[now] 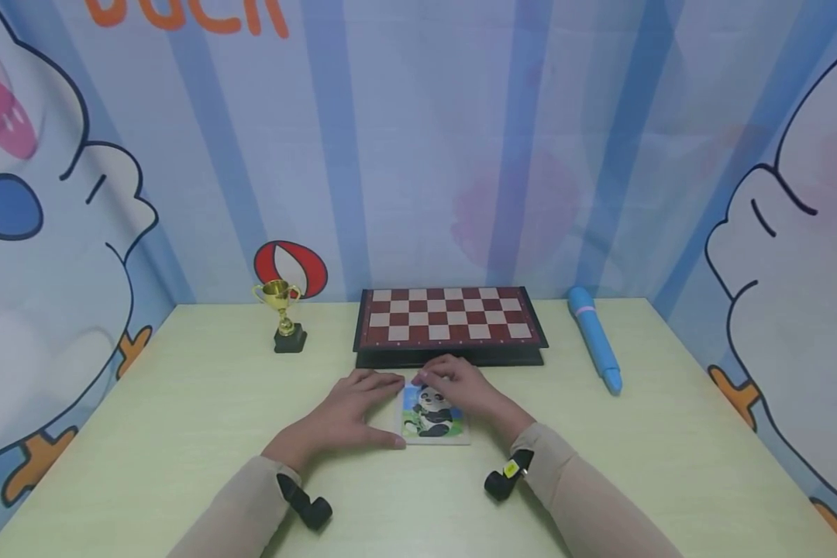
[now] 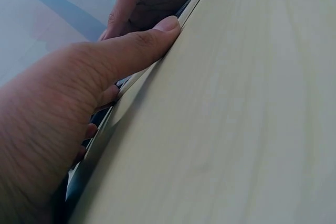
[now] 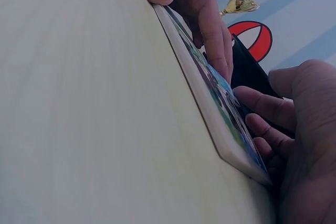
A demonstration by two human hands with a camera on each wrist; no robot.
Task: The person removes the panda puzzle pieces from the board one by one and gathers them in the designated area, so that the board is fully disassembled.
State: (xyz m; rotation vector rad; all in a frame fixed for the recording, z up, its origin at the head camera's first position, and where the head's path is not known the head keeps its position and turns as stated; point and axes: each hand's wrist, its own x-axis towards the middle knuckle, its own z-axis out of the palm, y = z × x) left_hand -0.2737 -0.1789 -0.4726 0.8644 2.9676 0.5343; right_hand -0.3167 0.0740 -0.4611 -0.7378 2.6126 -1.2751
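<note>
A small square board with a panda picture (image 1: 428, 422) lies flat on the table in the head view, its pale side edge showing in the right wrist view. At its left side my left hand (image 1: 345, 415) steadies it, the thumb at the near left corner and the fingers reaching to the far left corner. My right hand (image 1: 463, 385) lies across the far right part, covering some of the picture. In the right wrist view its fingertips (image 3: 247, 94) touch the board's far side, while the thumb (image 3: 283, 81) stands apart from them. Nothing held shows clearly.
Just behind the board sits a folded chessboard case (image 1: 449, 318). A gold trophy cup (image 1: 284, 314) on a black base stands at the back left. A blue microphone-shaped pen (image 1: 595, 341) lies to the right. The cartoon-printed curtain (image 1: 418, 155) encloses the table (image 1: 202, 403).
</note>
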